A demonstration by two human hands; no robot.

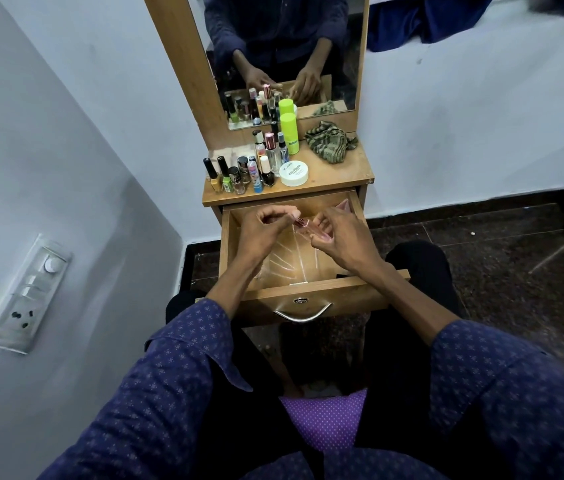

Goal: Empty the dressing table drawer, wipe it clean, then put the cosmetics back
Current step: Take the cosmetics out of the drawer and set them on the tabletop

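Head view: both forearms reach forward over the open drawer (311, 289), sleeves pushed back to the elbows. The right hand (339, 237) grips a small clear bottle (311, 228) with a rose-coloured neck, held above the drawer's middle. The left hand (266, 225) has its fingers curled, pinching at the bottle's neck end. On the desk (342, 171), the cosmetics (245, 171) stand clustered at the left and rear; a green cloth (329, 140) lies crumpled at the rear right corner.

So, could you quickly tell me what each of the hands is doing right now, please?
Left hand: pinches the pink cap end of the small bottle.
Right hand: holds that small bottle.
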